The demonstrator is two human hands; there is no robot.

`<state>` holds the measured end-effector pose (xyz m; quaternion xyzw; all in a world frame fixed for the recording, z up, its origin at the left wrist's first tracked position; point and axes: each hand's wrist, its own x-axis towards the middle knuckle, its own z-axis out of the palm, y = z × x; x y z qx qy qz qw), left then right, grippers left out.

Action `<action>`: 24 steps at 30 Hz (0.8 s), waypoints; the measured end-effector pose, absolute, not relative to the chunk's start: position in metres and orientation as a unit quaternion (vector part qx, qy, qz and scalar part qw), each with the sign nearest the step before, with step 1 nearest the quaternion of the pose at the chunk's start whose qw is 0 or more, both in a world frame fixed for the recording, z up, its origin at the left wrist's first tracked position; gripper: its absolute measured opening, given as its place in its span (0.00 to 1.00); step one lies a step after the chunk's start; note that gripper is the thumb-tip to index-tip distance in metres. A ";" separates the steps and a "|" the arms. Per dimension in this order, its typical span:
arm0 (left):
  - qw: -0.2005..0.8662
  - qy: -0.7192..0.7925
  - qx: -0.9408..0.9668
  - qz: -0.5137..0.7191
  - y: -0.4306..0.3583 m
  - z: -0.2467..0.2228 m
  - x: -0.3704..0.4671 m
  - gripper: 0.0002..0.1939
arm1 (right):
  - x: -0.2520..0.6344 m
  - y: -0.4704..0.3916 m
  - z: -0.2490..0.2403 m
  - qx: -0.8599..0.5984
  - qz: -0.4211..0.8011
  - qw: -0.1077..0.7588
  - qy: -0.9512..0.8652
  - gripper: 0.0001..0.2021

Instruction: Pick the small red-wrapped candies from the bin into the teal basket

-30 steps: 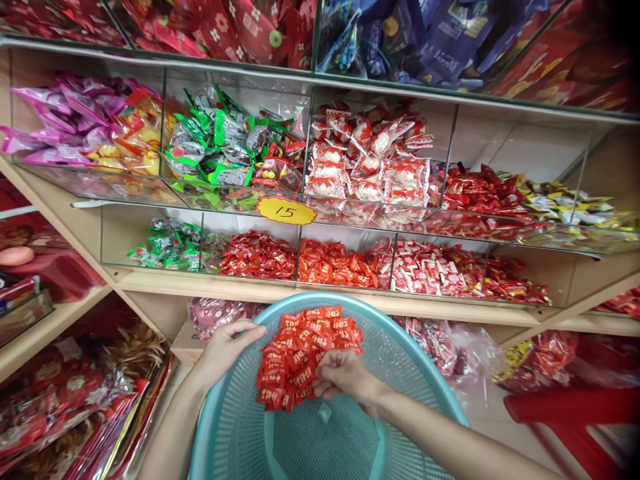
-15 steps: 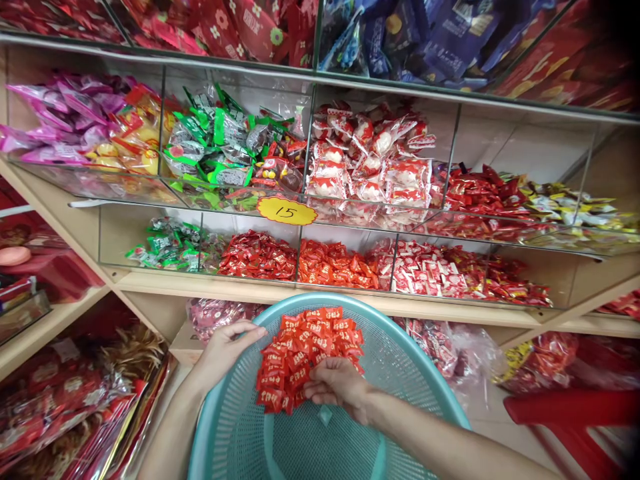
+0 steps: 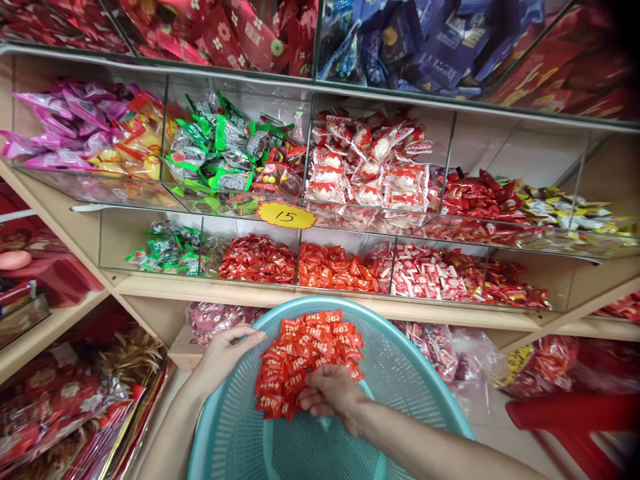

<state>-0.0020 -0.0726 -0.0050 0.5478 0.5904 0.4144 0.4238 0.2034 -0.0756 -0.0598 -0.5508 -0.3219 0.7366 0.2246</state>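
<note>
A heap of red wrapped candies (image 3: pixel 307 353) with yellowish lettering lies in a teal plastic basket (image 3: pixel 425 360), against its far-left side. On the basket's left rim is my left hand (image 3: pixel 227 350), closed over the edge with its thumb and fingertips toward the candies. My right hand (image 3: pixel 333 397) reaches inside from the right. Its fingers are curled against the near edge of the heap, thumb touching the candies. Whether a candy is between those fingers is hidden. Below the heap, the mesh bottom of the basket shows.
Glass-fronted shelf bins (image 3: pixel 340 267) of wrapped sweets rise behind the basket. A yellow price tag (image 3: pixel 286 215) reads 15. Red packets (image 3: pixel 60 400) lie at lower left. Plastic bags (image 3: pixel 450 350) sit under the shelf, and a red stool (image 3: pixel 575 413) stands at right.
My right hand has moved slightly down and left along the near edge of the candies. My left hand stays at the rim. The view has shifted a little.
</note>
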 end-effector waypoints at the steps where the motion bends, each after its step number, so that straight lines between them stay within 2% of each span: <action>1: 0.423 0.590 0.549 0.414 -0.073 -0.005 -0.002 0.10 | 0.203 -0.075 -0.059 -0.551 0.735 0.222 -0.327 0.05; 10: 0.431 0.586 0.555 0.404 -0.072 -0.010 -0.004 0.13 | 0.217 -0.076 -0.055 -0.563 0.697 0.220 -0.386 0.11; 14: 0.431 0.596 0.546 0.402 -0.072 -0.009 -0.004 0.14 | 0.219 -0.064 -0.029 -0.543 0.625 0.259 -0.498 0.17; 18: 0.439 0.602 0.527 0.408 -0.073 -0.006 -0.002 0.14 | 0.215 -0.021 0.017 -0.492 0.493 0.338 -0.633 0.18; 20: 0.444 0.598 0.530 0.405 -0.074 -0.006 -0.002 0.14 | 0.211 0.011 0.036 -0.489 0.373 0.375 -0.693 0.17; 24: 0.431 0.593 0.545 0.407 -0.072 -0.010 -0.005 0.13 | 0.199 0.079 0.057 -0.563 0.174 0.349 -0.728 0.16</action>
